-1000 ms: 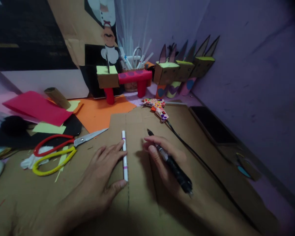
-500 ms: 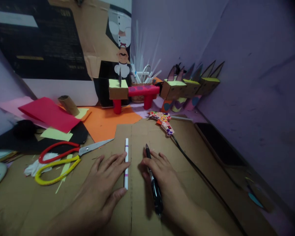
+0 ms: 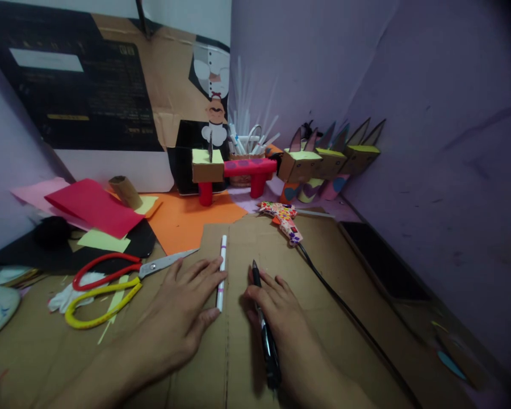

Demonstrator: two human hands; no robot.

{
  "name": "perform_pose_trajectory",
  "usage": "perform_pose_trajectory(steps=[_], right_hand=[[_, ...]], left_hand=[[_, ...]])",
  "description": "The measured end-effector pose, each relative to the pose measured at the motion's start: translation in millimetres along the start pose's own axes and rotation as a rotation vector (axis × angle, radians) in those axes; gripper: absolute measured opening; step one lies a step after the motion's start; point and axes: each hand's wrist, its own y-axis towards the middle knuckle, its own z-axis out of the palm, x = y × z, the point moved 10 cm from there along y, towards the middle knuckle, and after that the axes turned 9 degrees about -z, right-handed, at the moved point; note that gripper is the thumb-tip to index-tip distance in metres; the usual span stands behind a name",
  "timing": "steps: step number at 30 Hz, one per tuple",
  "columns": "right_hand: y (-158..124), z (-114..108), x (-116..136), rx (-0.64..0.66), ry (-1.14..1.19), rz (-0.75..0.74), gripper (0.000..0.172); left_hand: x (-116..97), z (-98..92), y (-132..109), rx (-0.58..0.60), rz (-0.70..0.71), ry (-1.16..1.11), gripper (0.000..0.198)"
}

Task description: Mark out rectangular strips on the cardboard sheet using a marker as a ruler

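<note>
My left hand (image 3: 183,307) lies flat on a brown cardboard sheet (image 3: 323,295), its fingers stretched out and pressing against a white stick with purple bands (image 3: 221,272). The stick lies along a dashed line drawn down the cardboard. Just right of it, my right hand (image 3: 276,309) is closed on a black pen (image 3: 264,329), whose tip points away from me and rests near the line.
Scissors with red and yellow handles (image 3: 111,275) lie at the left. A patterned glue gun (image 3: 283,218) with a black cord (image 3: 344,312) lies behind. Coloured paper sheets (image 3: 93,207), cardboard animal figures (image 3: 323,162) and a pen holder (image 3: 242,153) stand at the back. A dark phone (image 3: 378,261) lies at the right.
My right hand has turned the pen from a slant to point straight ahead and moved closer to the stick. The camera has tilted up a little; my left hand stays on the stick.
</note>
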Motion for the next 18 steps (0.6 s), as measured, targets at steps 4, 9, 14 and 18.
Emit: perform_pose_trajectory(steps=[4, 9, 14, 18], right_hand=[[0.0, 1.8, -0.1, -0.003, -0.067, -0.028, 0.024], [-2.4, 2.6, -2.3, -0.08, -0.136, -0.029, 0.025], [-2.3, 4.0, 1.5, -0.154, -0.225, -0.115, 0.02], [-0.6, 5.3, 3.2, -0.072, -0.232, -0.092, 0.016]], left_hand=[[3.8, -2.4, 13.9, 0.043, -0.044, -0.004, 0.046], [10.8, -2.5, 27.7, 0.016, -0.074, -0.044, 0.05], [17.2, 4.2, 29.0, 0.002, -0.029, -0.054, 0.045], [10.7, 1.9, 26.9, -0.032, 0.009, -0.03, 0.049]])
